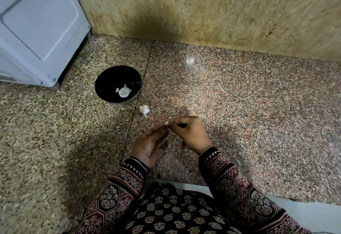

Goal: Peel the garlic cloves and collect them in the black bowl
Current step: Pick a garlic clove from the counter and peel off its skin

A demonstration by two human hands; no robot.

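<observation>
While both hands meet above the stone surface's front edge, the left hand and right hand pinch one garlic clove between their fingertips. The black bowl, holding peeled cloves, sits beyond them to the left.

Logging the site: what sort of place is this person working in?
Probably a home kitchen, at floor level: a speckled granite floor, a white appliance on feet at left, and the black bowl holding garlic cloves.

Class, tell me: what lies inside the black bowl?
Inside the black bowl lie a few pale garlic pieces, clustered near its bottom. Whatever sits beneath them is covered, so their exact count is unclear.
</observation>
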